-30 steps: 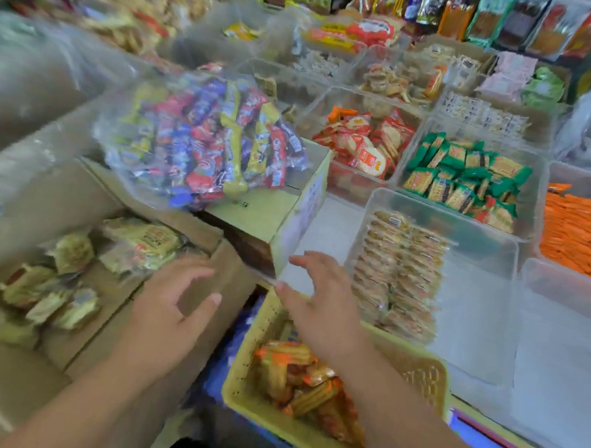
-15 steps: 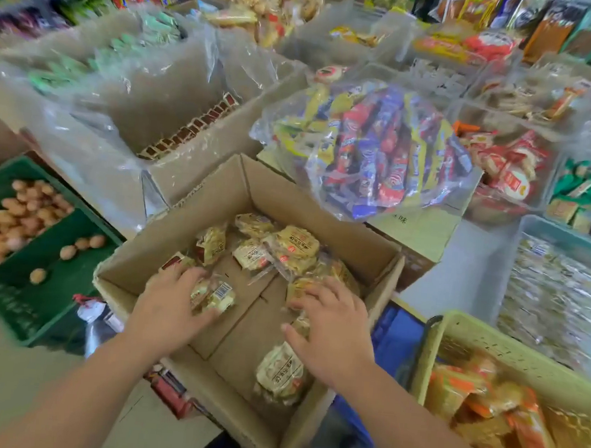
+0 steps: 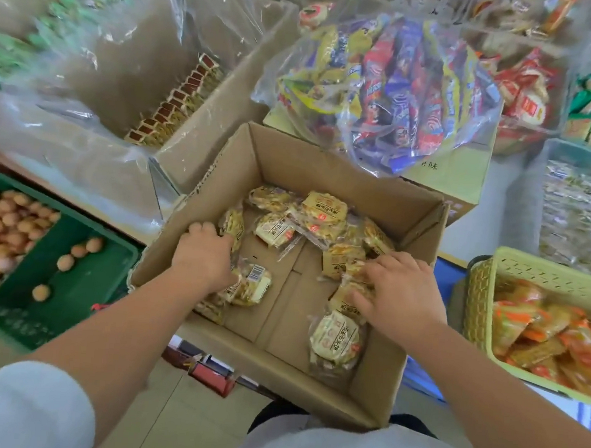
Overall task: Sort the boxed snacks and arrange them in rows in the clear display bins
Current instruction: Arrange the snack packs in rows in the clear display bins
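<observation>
Both hands had gone down into the open cardboard box (image 3: 409, 212), and a fresh pick-up was judged to be under way. The left hand (image 3: 205, 255) lay against the box's left wall with its fingers curled down round the snack packets (image 3: 324, 208) gathered there. The right hand (image 3: 402, 294) lay near the right wall, fingers spread and pressing on a heap of the same yellow wrappers, with no pinch visible. Loose packets lay along the far wall and at the near right corner of the box floor, while the middle of the floor showed bare card. The clear display bin (image 3: 582, 199) that takes these packets stood well apart at the right edge of the view, too blurred to count its rows. Compared with a second earlier, when both hands hovered open above the box edge and the yellow basket (image 3: 547, 271) while the camera faced the bins, the view had swung down and left onto the box. Compared with half a second earlier, the left hand had shifted towards the left wall and closed tighter, and the right hand had slid outward over its heap. The bag of mixed sweets (image 3: 388, 89) behind the box and the green crate (image 3: 68, 275) to its left lay as before.
</observation>
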`<action>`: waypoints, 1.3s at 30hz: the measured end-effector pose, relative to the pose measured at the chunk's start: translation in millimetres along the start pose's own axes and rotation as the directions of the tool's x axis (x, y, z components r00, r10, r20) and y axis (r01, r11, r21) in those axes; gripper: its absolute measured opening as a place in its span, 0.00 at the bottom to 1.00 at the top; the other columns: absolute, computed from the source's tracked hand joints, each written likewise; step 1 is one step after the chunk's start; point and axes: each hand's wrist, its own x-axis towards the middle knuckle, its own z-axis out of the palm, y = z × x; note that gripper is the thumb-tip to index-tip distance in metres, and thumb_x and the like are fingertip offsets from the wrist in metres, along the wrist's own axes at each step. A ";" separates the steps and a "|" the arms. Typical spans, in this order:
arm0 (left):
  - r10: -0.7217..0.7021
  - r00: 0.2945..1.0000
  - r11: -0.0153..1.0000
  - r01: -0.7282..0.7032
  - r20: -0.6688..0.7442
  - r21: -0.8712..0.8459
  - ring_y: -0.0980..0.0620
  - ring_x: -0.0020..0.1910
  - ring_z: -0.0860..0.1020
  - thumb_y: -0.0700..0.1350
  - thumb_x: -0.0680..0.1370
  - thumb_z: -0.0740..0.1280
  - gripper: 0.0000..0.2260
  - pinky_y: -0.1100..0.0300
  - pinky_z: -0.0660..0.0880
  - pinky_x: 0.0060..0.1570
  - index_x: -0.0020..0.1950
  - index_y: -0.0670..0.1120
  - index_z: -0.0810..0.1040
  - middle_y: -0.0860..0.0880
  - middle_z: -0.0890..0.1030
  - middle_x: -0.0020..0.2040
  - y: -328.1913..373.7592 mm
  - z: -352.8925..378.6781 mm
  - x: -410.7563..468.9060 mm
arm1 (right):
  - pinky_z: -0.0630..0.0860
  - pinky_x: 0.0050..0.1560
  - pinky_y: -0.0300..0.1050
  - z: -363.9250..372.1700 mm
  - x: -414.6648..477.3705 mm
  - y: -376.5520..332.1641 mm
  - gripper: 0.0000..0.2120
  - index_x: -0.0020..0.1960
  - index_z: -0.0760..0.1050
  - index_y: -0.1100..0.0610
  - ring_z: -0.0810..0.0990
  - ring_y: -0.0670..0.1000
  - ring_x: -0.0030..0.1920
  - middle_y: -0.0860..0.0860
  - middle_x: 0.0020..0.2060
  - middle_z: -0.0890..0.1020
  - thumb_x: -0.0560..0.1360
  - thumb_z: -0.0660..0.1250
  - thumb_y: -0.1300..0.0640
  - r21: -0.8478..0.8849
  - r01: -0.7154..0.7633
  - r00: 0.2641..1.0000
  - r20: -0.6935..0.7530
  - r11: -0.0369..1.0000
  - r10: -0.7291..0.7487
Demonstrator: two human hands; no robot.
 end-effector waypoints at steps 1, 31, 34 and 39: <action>0.001 1.000 1.000 -0.001 -0.004 0.029 0.39 0.64 0.70 0.67 0.72 0.70 0.34 0.48 0.74 0.60 0.72 0.50 0.71 0.40 0.71 0.65 1.1 0.1 1.7 | 0.70 0.60 0.52 0.2 0.3 -0.2 0.23 0.58 0.80 0.45 0.75 0.52 0.60 0.44 0.53 0.82 0.75 0.57 0.33 -0.005 -0.002 1.000 -0.005 1.000 0.002; 0.024 0.953 0.986 0.027 0.302 -0.163 0.25 0.78 0.52 0.78 0.62 0.71 0.59 0.32 0.66 0.72 0.84 0.55 0.50 0.43 0.39 0.83 76.6 40.3 43.7 | 0.70 0.56 0.50 0.0 1.3 -4.3 0.21 0.56 0.79 0.47 0.76 0.50 0.52 0.45 0.48 0.82 0.78 0.56 0.35 0.004 -0.039 0.999 -0.007 0.999 0.039; 0.012 0.965 0.979 0.042 0.260 -0.198 0.24 0.78 0.52 0.73 0.63 0.75 0.55 0.31 0.70 0.68 0.82 0.55 0.54 0.44 0.41 0.83 79.8 47.5 45.7 | 0.70 0.56 0.49 0.8 1.0 -4.0 0.21 0.56 0.79 0.48 0.76 0.50 0.52 0.45 0.47 0.81 0.78 0.56 0.36 0.016 -0.042 0.999 -0.010 0.999 0.042; 0.029 0.962 0.979 0.027 0.271 -0.203 0.25 0.77 0.57 0.64 0.66 0.77 0.51 0.38 0.73 0.68 0.82 0.55 0.55 0.44 0.43 0.84 75.2 43.6 48.8 | 0.71 0.55 0.50 0.9 0.2 -3.0 0.20 0.55 0.80 0.48 0.76 0.51 0.51 0.45 0.47 0.81 0.78 0.57 0.36 0.036 -0.042 0.999 -0.024 0.998 0.043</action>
